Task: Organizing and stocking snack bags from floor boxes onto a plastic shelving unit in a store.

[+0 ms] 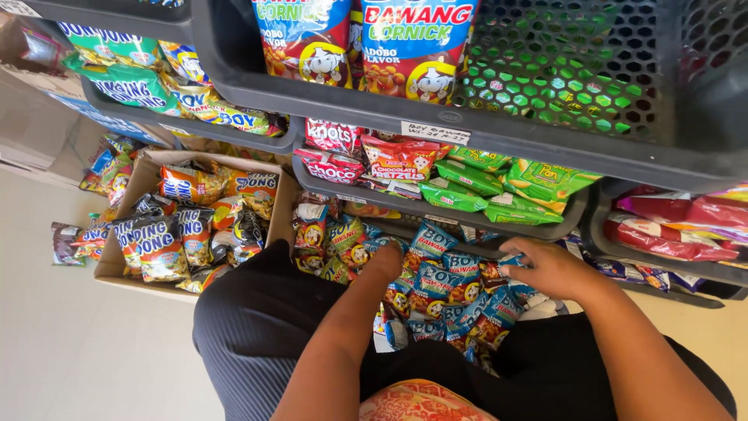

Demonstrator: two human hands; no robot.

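Observation:
A heap of small blue snack packets (444, 300) lies at the foot of the shelves, between my knees. My left hand (387, 261) reaches down into the left side of the heap; its fingers are hidden among the packets. My right hand (549, 267) rests palm-down on the right side of the heap, fingers curled over a blue packet (510, 261) near the lowest shelf bin. My knees in dark striped cloth (257, 327) fill the foreground.
Dark plastic shelf bins (467, 129) stacked above hold red, green and blue snack bags. A cardboard box (140, 183) of snack packets stands on the floor to the left, with more packets (74, 242) beside it. Red packets (662, 226) fill the bin at right.

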